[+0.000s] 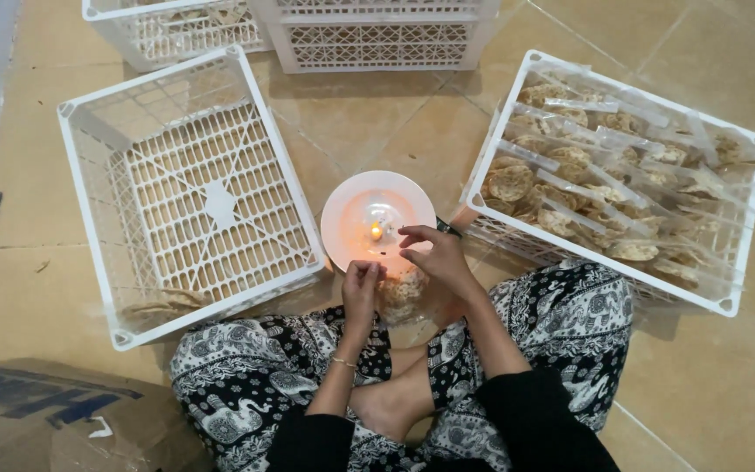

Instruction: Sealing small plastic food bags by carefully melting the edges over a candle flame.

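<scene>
I sit cross-legged on a tiled floor. A small lit candle (377, 231) burns on a white plate (351, 210) in front of me. My left hand (361, 286) and my right hand (434, 259) pinch the top edge of a clear plastic bag of round crackers (402, 291) close to the flame, just over the plate's near rim. The bag hangs between my hands above my knees.
A white plastic crate (187, 197) at the left holds a few packed bags in its near corner. A second white crate (613, 179) at the right is full of cracker bags. More crates (377, 39) stand behind. A cardboard box (54, 419) lies at the lower left.
</scene>
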